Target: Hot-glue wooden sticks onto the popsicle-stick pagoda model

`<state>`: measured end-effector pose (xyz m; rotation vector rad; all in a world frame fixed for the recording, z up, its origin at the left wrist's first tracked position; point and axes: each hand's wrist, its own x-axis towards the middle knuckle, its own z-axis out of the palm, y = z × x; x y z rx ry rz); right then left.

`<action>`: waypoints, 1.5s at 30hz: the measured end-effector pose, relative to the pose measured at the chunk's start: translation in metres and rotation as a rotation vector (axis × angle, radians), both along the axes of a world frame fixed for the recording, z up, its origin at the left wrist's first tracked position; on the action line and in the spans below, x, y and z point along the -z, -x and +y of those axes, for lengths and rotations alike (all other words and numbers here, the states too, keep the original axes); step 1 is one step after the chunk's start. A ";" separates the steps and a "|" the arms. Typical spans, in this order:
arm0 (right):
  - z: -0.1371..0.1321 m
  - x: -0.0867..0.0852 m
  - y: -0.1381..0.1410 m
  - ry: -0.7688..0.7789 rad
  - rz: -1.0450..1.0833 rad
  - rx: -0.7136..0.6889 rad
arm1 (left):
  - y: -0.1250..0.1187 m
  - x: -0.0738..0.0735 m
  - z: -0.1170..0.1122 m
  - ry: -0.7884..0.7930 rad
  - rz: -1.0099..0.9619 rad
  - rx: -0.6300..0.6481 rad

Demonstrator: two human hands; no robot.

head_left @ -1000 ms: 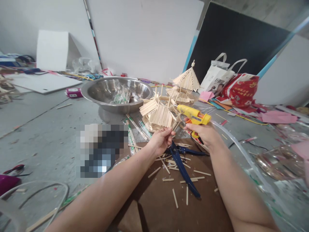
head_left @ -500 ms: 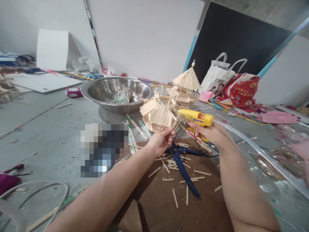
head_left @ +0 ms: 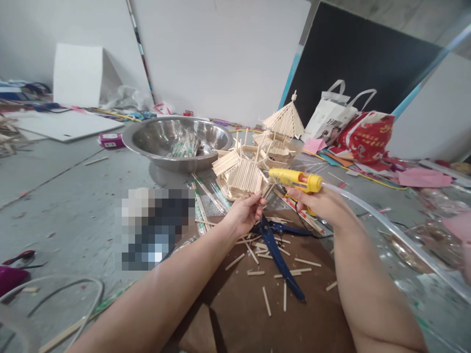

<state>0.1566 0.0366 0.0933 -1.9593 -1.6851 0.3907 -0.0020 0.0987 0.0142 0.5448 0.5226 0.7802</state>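
My right hand (head_left: pixel 320 203) grips a yellow glue gun (head_left: pixel 292 179), its nozzle pointing left at a small house of wooden sticks (head_left: pixel 241 174). A clear glue stick (head_left: pixel 386 228) trails from the gun's back toward the right. My left hand (head_left: pixel 246 212) is closed in a pinch on a short wooden stick (head_left: pixel 260 197), held just below the stick house. A second, taller stick pagoda (head_left: pixel 283 130) stands behind. Blue-handled scissors (head_left: pixel 275 247) lie on brown paper (head_left: pixel 257 304) under my hands, among several cut stick pieces.
A large steel bowl (head_left: pixel 147 147) with wrapped chopsticks stands at the back left. White and red bags (head_left: pixel 362 132) and coloured paper scraps fill the back right. White boards lean on the wall. A clear hose loop (head_left: pixel 55 294) lies at the lower left.
The glue gun has swung from tilted to level and shifted slightly right, then left toward the stick house. My left hand has stayed put with its stick.
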 end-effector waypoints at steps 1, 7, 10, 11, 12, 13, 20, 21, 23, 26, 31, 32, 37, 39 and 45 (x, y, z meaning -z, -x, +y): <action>0.000 0.000 0.000 -0.009 -0.014 -0.001 | 0.000 0.000 0.000 0.002 0.001 0.001; -0.001 -0.002 0.005 -0.040 -0.046 0.021 | 0.001 0.002 -0.002 -0.006 0.002 0.027; 0.000 0.000 0.006 -0.064 -0.046 0.021 | 0.002 0.005 -0.005 -0.040 -0.004 0.040; 0.000 0.001 0.006 -0.075 -0.052 0.016 | 0.003 0.006 -0.006 -0.048 -0.006 0.042; 0.001 0.002 0.006 -0.088 -0.065 0.010 | 0.003 0.006 -0.006 -0.054 -0.009 0.043; 0.001 0.003 0.006 -0.104 -0.084 0.003 | 0.003 0.007 -0.007 -0.056 -0.014 0.045; 0.002 0.005 0.008 -0.207 -0.176 -0.008 | 0.004 0.005 -0.008 -0.058 -0.023 0.028; 0.001 0.005 0.008 -0.204 -0.192 0.007 | 0.004 0.005 -0.008 -0.058 -0.021 0.024; 0.001 0.005 0.008 -0.200 -0.224 0.035 | 0.004 0.005 -0.009 -0.059 -0.021 0.017; 0.001 0.006 0.009 -0.214 -0.245 0.035 | 0.004 0.006 -0.009 -0.058 -0.026 0.009; 0.001 0.006 0.010 -0.245 -0.221 0.038 | 0.003 0.005 -0.008 -0.058 -0.033 0.015; 0.001 0.006 0.009 -0.242 -0.220 0.042 | 0.003 0.005 -0.008 -0.061 -0.035 0.016; 0.001 0.005 0.010 -0.213 -0.230 0.044 | 0.004 0.004 -0.009 -0.061 -0.042 0.013; 0.001 0.004 0.011 -0.218 -0.236 0.044 | 0.004 0.003 -0.009 -0.056 -0.046 0.013; 0.001 0.004 0.012 -0.224 -0.276 0.042 | 0.004 0.004 -0.009 -0.054 -0.044 0.011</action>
